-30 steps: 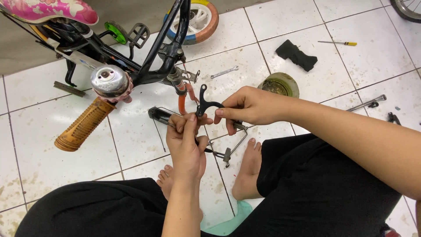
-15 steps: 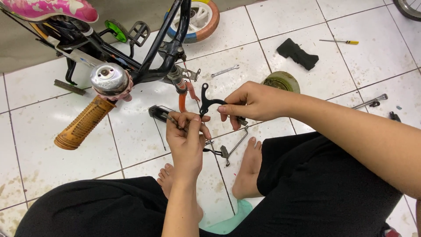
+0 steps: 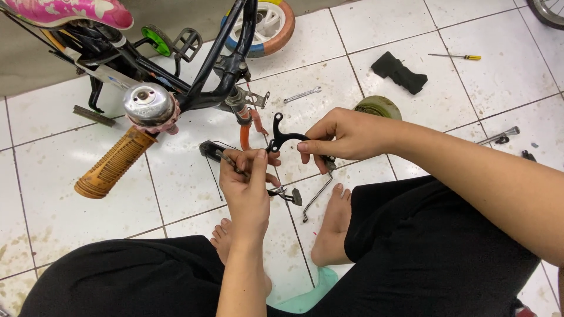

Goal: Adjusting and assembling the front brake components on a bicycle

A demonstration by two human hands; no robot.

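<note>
Above the white tiled floor [image 3: 411, 35], both hands clamp a black curved metal brake arm [image 3: 281, 138]: right hand [image 3: 341, 138] gripping it, left hand [image 3: 247, 188] pinching its end. It remains detached from the small bicycle [image 3: 194, 88]; tools lie scattered.

One head-worn camera looks steeply down, close above the lap. The tiled floor [image 3: 411, 35] fills the upper frame.

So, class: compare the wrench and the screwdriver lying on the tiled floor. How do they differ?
The wrench is bare silver metal all over; the screwdriver has a thin shaft and a yellow handle. The wrench lies near the small bicycle's frame; the screwdriver lies farther right, beyond the black cloth. The wrench is tilted; the screwdriver is almost level. Both lie flat and untouched by either hand.
</note>
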